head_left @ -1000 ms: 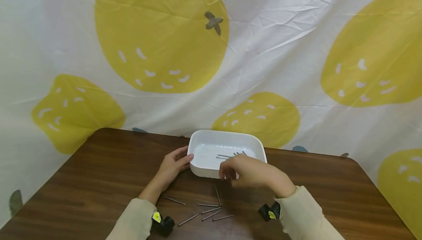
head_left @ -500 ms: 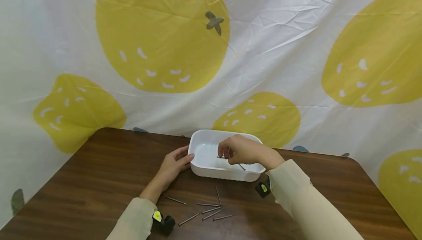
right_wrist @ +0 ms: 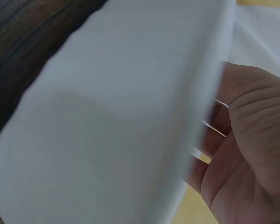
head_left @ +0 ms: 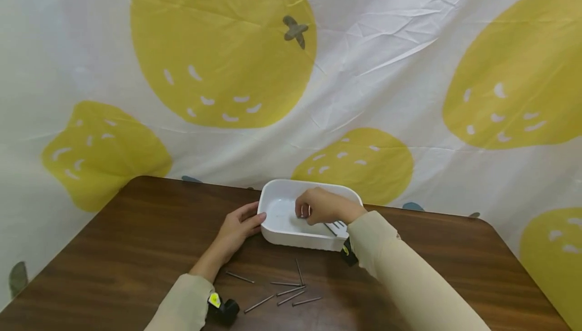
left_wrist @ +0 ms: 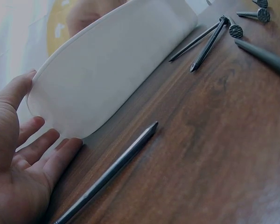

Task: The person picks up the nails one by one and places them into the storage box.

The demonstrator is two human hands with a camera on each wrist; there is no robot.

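A white rectangular tub (head_left: 295, 238) stands near the table's back edge. My left hand (head_left: 238, 227) rests against its left end; in the left wrist view the thumb touches near the rim and the relaxed fingers touch the outer wall. My right hand (head_left: 320, 205) reaches down inside the tub with bent fingers. The front wall hides its fingertips in the right wrist view, so whether they pinch anything does not show. A few nails (head_left: 331, 229) lie in the tub, partly under the right hand. Several loose nails (head_left: 291, 291) lie on the table in front.
One nail (left_wrist: 114, 170) lies apart, close to the left hand in the left wrist view. The brown wooden table (head_left: 136, 250) ends just behind the tub. A white cloth with yellow fruit shapes (head_left: 218, 68) hangs behind it.
My right hand has moved from over the tub's front edge back and into the tub, then slightly left and down. The left hand and the nails on the table have stayed put.
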